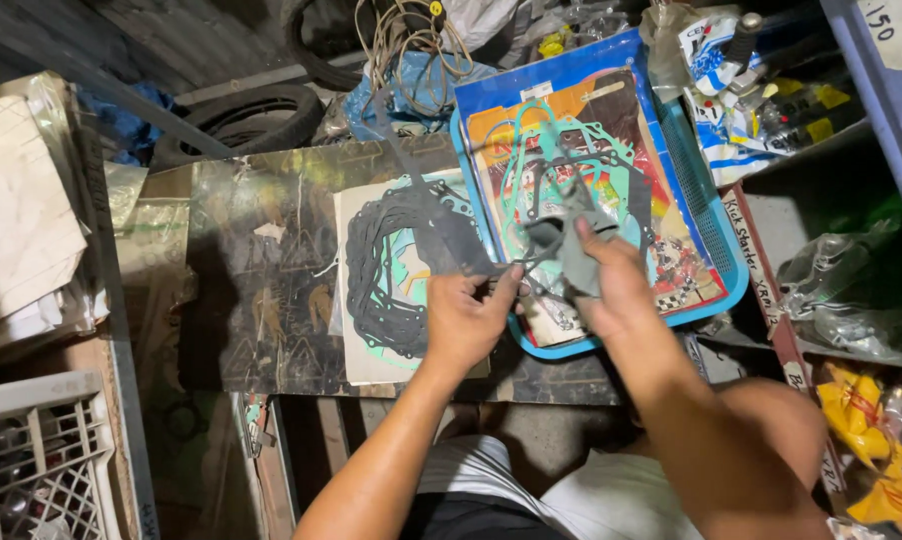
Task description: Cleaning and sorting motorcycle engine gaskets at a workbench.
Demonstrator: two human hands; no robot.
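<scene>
My left hand (468, 318) pinches the edge of a thin dark grey gasket (451, 235) that stretches up to the left over a pile of black and teal gaskets (386, 280) lying on a pale card sheet. Just to its right, my right hand (611, 285) grips several grey gaskets (571, 245) bunched together. Both hands meet above the near edge of a blue plastic basket (716, 235) that holds a gasket pack with teal gaskets (561, 150) on an orange printed card.
A worn dark board (261, 270) serves as the work surface. Tyres (241, 115) and coiled cord (411, 40) lie behind it. A white crate (36, 455) stands at the lower left, papers at the left, and shelves with bagged parts (851, 290) at the right.
</scene>
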